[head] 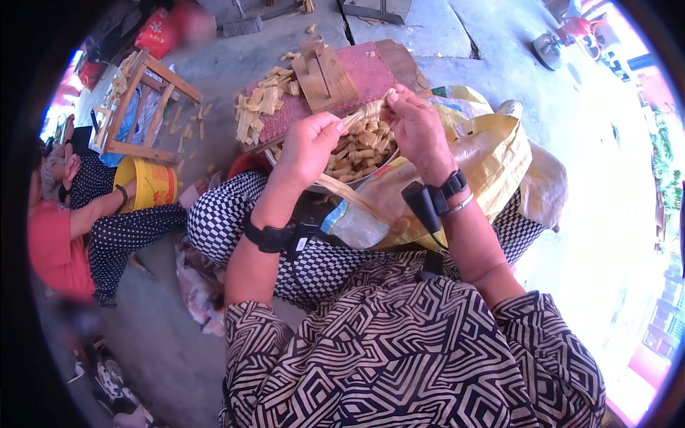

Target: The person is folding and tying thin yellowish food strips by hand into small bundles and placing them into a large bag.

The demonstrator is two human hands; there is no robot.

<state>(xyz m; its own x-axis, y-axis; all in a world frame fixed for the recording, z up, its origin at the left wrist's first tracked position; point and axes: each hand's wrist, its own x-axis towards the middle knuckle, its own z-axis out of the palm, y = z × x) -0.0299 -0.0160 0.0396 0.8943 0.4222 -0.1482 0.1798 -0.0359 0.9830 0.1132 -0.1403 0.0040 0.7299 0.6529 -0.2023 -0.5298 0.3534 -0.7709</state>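
My left hand (310, 147) pinches one end of a pale tan fibrous strip (366, 113) between thumb and fingers. At its other end, my right hand (420, 125) grips the strip, which looks twisted or wrapped between the two. Below them sits a round metal basin (395, 157), filled with short folded or knotted pieces (361, 152) of similar material. A longer flat strip (350, 193) lies across the basin's near rim. Beyond the basin, a wooden board with a pink cloth (369, 69) carries a slotted wooden block (324, 80) and a pile of loose pieces (259, 109).
A yellow woven sack (487, 144) bunches up by my right forearm. On the left, a seated person (128, 230) has an arm at a yellow bucket (155, 184). An overturned wooden stool (144, 109) and scattered strips lie behind it. A broom (241, 24) rests farther off.
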